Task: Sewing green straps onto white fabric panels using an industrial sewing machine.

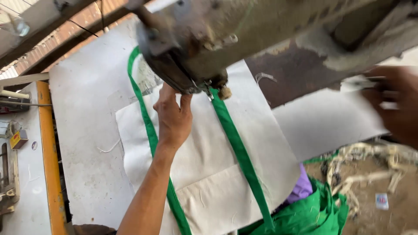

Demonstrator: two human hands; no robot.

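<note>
My left hand (pixel 173 114) rests flat on a cream canvas bag panel (pixel 204 161), fingers reaching up under the head of a worn sewing machine (pixel 226 35). A green strap (pixel 237 148) runs from the needle area down toward me, and a second green strap (pixel 148 126) loops along the left of my hand. My right hand (pixel 398 102), blurred at the right edge, grips a pair of small scissors (pixel 363 82) above the panel's right side.
The white work table (pixel 87 130) has an orange edge (pixel 50 161) at its left, with tools on a bench beyond. Green and purple fabric (pixel 309 209) hangs at the bottom right. Pale scraps (pixel 370 161) litter the dirt floor.
</note>
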